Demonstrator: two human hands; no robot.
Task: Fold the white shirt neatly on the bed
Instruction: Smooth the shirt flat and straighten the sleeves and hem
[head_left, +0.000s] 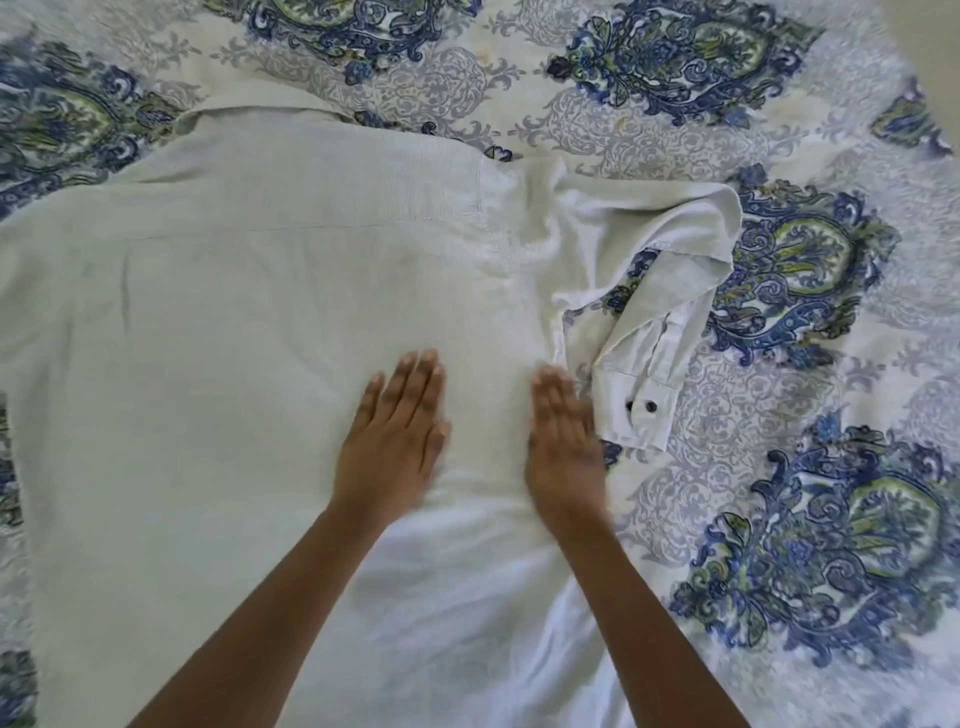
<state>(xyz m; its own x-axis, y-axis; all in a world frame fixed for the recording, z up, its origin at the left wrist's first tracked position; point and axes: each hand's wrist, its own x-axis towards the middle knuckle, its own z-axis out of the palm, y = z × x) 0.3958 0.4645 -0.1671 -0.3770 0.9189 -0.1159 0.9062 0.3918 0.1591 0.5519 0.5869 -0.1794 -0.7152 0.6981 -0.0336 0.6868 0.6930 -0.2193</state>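
Note:
The white shirt (249, 291) lies spread back-up across the bed, collar (270, 104) at the far side. Its right sleeve (670, 291) is crumpled beside the body, bent back toward me, with a cuff (636, 410) showing two dark buttons. My left hand (397, 431) rests flat on the shirt's back, fingers straight and together. My right hand (563, 436) lies flat along the shirt's right edge, fingers straight, slightly blurred, just left of the cuff. Neither hand holds cloth.
The bedspread (810, 156) is white with blue and green paisley medallions and covers the whole view. The shirt's left side runs off the left edge of the frame. Bare bedspread lies to the right of the sleeve.

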